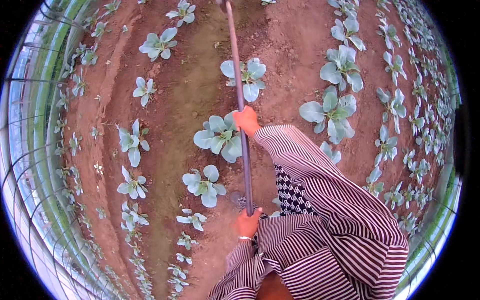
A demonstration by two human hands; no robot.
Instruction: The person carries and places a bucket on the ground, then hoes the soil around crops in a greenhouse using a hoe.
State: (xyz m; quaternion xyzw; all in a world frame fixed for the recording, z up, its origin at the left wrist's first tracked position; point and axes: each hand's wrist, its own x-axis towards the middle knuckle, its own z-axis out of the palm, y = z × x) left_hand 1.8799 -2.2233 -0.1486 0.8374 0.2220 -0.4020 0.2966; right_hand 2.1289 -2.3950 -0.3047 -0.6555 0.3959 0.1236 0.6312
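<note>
A long, straight tool handle [235, 55] runs from the top edge down to my body. Its far end shows only a small dark part at the top edge, so I cannot tell the tool's kind. My right hand [246, 120] is wrapped round the middle of the handle. Lower down, near my waist, my left hand [247, 223] closes round its near end. The handle passes over a leafy cabbage-like plant [251, 75] and along the right side of another plant [218, 137]. A smaller plant [204, 186] grows to the left, between the heights of my hands.
Rows of similar plants [336, 114] stand on both sides in reddish-brown soil [280, 60]. A greenish, damp-looking furrow [185, 115] lies left of the handle. Curved greenhouse walls [37, 100] with dark ribs edge the view. My striped sleeve [325, 185] covers plants at lower right.
</note>
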